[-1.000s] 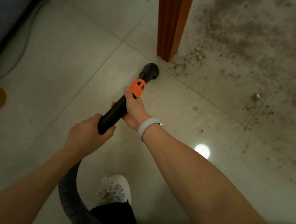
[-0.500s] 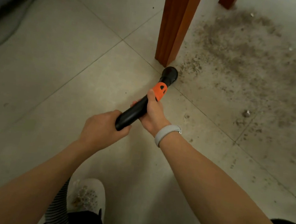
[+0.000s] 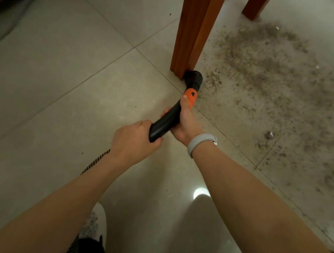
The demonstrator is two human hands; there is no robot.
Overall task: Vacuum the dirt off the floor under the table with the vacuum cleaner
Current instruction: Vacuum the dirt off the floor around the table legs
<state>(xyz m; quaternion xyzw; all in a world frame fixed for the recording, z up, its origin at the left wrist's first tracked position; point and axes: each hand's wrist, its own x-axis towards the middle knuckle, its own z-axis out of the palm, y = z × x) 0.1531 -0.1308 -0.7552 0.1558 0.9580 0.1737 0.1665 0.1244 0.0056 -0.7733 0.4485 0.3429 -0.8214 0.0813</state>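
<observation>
Floor (image 3: 66,99) of pale tiles fills your view, its grout lines running diagonally. Dirt (image 3: 274,75) lies in a broad grey-brown scatter over the tiles toward the floor's far right, thinning out toward the right edge, with a few pale scraps mixed in. The near table leg (image 3: 195,26), orange-brown wood, stands at the left edge of that scatter; a second leg (image 3: 255,3) stands behind it toward the far edge.

Your vacuum wand (image 3: 166,120), a black curved tube with an orange collar (image 3: 191,96), reaches from your hands to the foot of the near leg. Its round black nozzle (image 3: 193,78) sits on the floor just beside the leg's base, at the near left fringe of the dirt.

Your left hand (image 3: 133,141) grips the wand's rear end, fingers curled round it. Your right hand (image 3: 183,124) grips the tube further forward, thumb stretched up onto the orange collar; a grey wristband (image 3: 199,143) circles that wrist. A ribbed hose (image 3: 96,162) shows under your left forearm. A white shoe (image 3: 95,224) rests near the floor's bottom edge.
</observation>
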